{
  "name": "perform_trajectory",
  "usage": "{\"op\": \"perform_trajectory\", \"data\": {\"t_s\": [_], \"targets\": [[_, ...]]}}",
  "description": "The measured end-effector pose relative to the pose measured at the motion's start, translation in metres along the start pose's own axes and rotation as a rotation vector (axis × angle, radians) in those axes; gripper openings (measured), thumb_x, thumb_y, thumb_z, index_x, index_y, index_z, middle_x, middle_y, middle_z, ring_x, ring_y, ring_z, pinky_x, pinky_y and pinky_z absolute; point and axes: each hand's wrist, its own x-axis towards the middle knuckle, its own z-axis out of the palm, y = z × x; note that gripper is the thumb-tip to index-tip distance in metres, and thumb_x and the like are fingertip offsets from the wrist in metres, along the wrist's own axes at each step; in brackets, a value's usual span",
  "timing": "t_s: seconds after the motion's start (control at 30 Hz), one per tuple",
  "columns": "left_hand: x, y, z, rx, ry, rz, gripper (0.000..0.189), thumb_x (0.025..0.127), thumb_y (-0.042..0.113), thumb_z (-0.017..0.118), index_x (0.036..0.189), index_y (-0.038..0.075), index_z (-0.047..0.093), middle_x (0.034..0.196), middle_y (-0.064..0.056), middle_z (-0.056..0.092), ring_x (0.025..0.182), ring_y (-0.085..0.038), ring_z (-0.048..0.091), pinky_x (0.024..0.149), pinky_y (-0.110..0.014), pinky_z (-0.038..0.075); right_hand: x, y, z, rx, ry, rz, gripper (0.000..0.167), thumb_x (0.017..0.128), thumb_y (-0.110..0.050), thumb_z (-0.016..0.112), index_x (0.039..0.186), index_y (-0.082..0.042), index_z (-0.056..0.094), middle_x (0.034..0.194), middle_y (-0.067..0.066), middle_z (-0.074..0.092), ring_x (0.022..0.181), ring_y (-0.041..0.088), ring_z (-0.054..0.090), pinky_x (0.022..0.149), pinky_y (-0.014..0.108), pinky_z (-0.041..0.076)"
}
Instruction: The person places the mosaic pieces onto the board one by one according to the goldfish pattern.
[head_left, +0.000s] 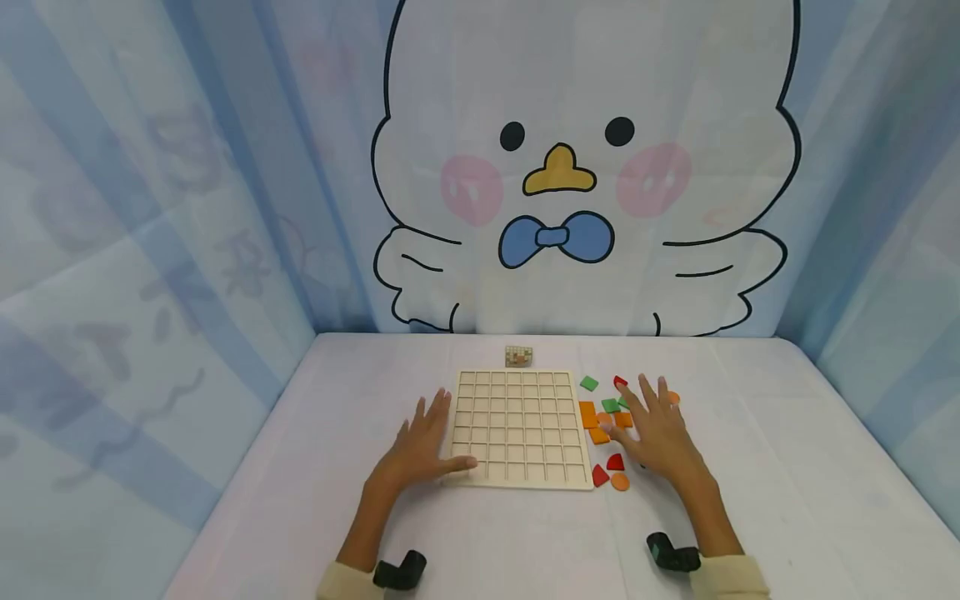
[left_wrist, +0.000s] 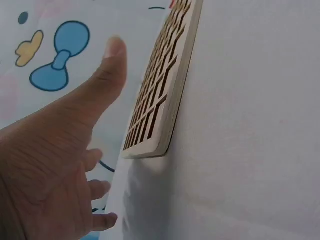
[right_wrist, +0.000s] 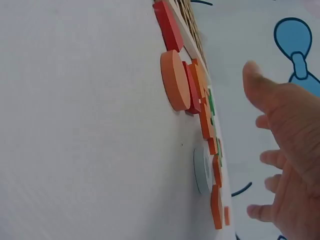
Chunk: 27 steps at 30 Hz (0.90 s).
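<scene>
A pale wooden grid board (head_left: 522, 429) with rows of square compartments lies flat on the table. My left hand (head_left: 420, 450) is at the board's left edge, fingers spread, its thumb over the near left corner; the left wrist view shows nothing in its grasp. To the right of the board, my right hand (head_left: 660, 437) hovers with fingers spread above scattered flat pieces. Among them are green pieces (head_left: 589, 383), orange squares (head_left: 588, 415), red wedges (head_left: 616, 462) and an orange disc (head_left: 620, 482). A pale round piece (right_wrist: 201, 170) shows beneath this hand in the right wrist view.
Behind the board sits a small patterned block (head_left: 518, 357). A white cloth covers the table (head_left: 300, 467). Printed curtains (head_left: 585, 292) stand at its back and both sides. Each wrist wears a black camera mount (head_left: 401, 571).
</scene>
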Motion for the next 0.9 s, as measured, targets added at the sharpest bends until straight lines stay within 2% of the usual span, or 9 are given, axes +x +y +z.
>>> {"op": "perform_trajectory", "data": {"t_s": [0.1,0.2,0.27,0.6,0.73,0.9], "targets": [[-0.002,0.003,0.005,-0.061,-0.049,0.025,0.123,0.071,0.056,0.081,0.156,0.001,0.011,0.163,-0.018,0.014,0.149,-0.041,0.014,0.115,-0.065,0.019,-0.001,-0.001,0.000,0.078,0.034,0.036,0.069,0.093,-0.043,0.062,0.145,-0.002,0.043,0.155,0.028,0.025,0.141,0.050,0.021,0.103,0.071,0.031],[-0.005,0.003,0.012,-0.060,-0.080,0.043,0.130,0.066,0.056,0.085,0.155,-0.003,0.011,0.162,-0.021,0.016,0.149,-0.040,0.017,0.117,-0.061,0.018,-0.004,-0.002,0.001,0.149,0.075,0.068,0.059,0.093,-0.036,0.065,0.138,-0.002,0.051,0.146,0.028,0.036,0.133,0.047,0.035,0.102,0.066,0.039],[-0.006,0.003,0.016,-0.053,-0.079,0.055,0.132,0.064,0.057,0.085,0.154,-0.005,0.012,0.161,-0.024,0.016,0.149,-0.040,0.017,0.118,-0.061,0.016,-0.005,-0.002,0.002,0.179,0.101,0.075,0.052,0.093,-0.032,0.067,0.133,-0.001,0.056,0.139,0.027,0.042,0.126,0.045,0.040,0.101,0.061,0.042],[-0.007,-0.004,0.033,-0.036,0.008,0.083,0.132,0.063,0.061,0.084,0.153,-0.007,0.016,0.161,-0.021,0.018,0.149,-0.037,0.019,0.119,-0.056,0.019,-0.009,0.000,0.006,0.197,0.125,0.066,0.035,0.088,-0.021,0.073,0.117,-0.002,0.067,0.112,0.019,0.059,0.107,0.035,0.050,0.096,0.054,0.049],[-0.006,-0.005,0.035,-0.058,0.034,0.071,0.129,0.064,0.060,0.084,0.153,-0.006,0.018,0.161,-0.020,0.018,0.149,-0.035,0.020,0.120,-0.055,0.018,-0.005,0.001,0.009,0.215,0.115,0.035,0.033,0.087,-0.018,0.073,0.115,-0.001,0.068,0.111,0.018,0.060,0.107,0.035,0.050,0.098,0.055,0.047],[-0.005,-0.007,0.037,-0.113,0.076,0.056,0.128,0.062,0.060,0.085,0.153,-0.003,0.021,0.160,-0.020,0.021,0.145,-0.038,0.028,0.116,-0.053,0.027,0.003,-0.002,0.012,0.215,0.076,0.024,0.032,0.089,-0.018,0.071,0.116,-0.001,0.068,0.111,0.018,0.060,0.105,0.033,0.051,0.096,0.052,0.049]]}}
